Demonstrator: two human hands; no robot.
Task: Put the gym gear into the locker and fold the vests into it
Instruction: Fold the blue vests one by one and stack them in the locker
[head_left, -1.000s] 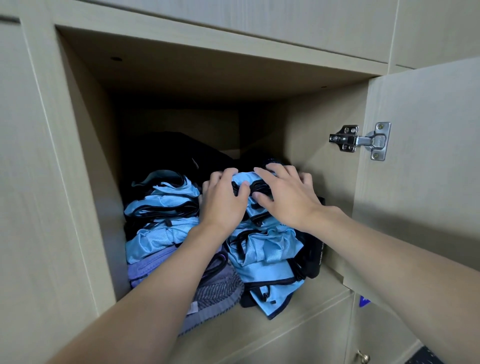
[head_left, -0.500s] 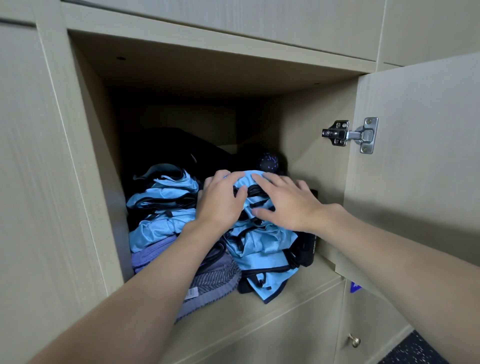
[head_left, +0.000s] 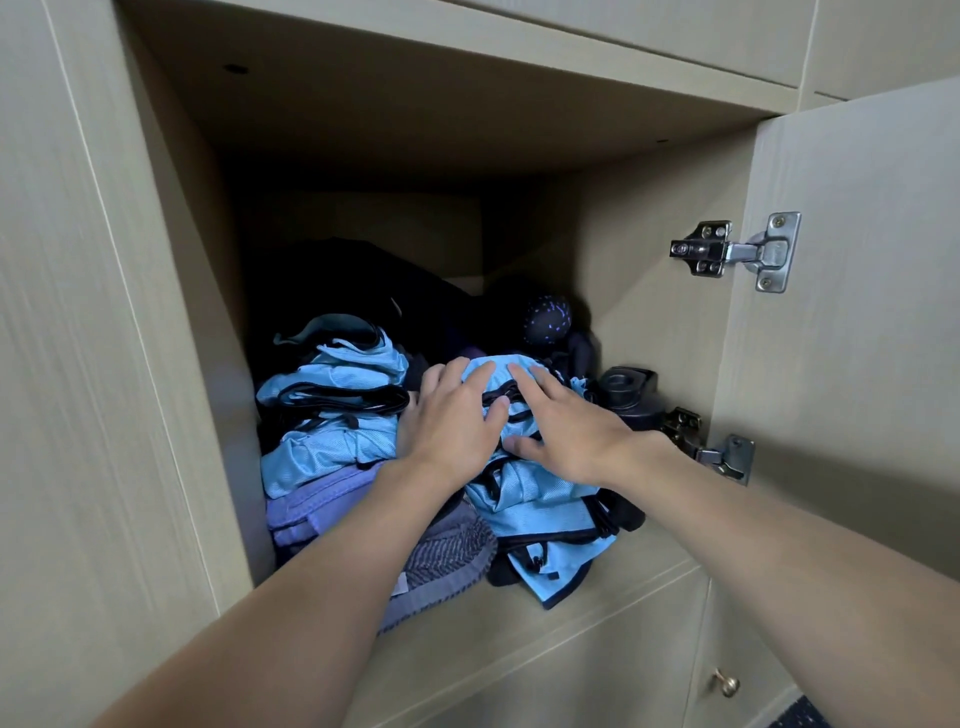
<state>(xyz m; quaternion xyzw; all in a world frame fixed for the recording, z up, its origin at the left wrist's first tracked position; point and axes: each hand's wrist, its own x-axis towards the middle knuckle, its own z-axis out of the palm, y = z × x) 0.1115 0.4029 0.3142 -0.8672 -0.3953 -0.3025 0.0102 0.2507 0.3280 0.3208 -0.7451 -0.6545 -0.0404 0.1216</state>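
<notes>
Inside the open locker (head_left: 597, 618) lie two heaps of light-blue vests with black trim. My left hand (head_left: 449, 423) and my right hand (head_left: 563, 426) both press flat on top of the right heap (head_left: 540, 512), fingers straight. The left heap (head_left: 332, 410) sits beside it on a purple item (head_left: 311, 506). A grey knit shoe (head_left: 441, 553) lies at the front, partly under my left forearm. A black bottle (head_left: 631, 395) lies at the right, and a dark ball with blue specks (head_left: 548, 319) sits behind.
The locker door (head_left: 857, 312) stands open at the right, with two metal hinges (head_left: 737, 252) on its inner edge. Dark fabric (head_left: 353, 280) fills the back of the locker. A lower door carries a small brass knob (head_left: 727, 685).
Both hands have flattened on the right heap, my left thumb no longer curled over the black trim. The black bottle and the lower hinge now show at the right.
</notes>
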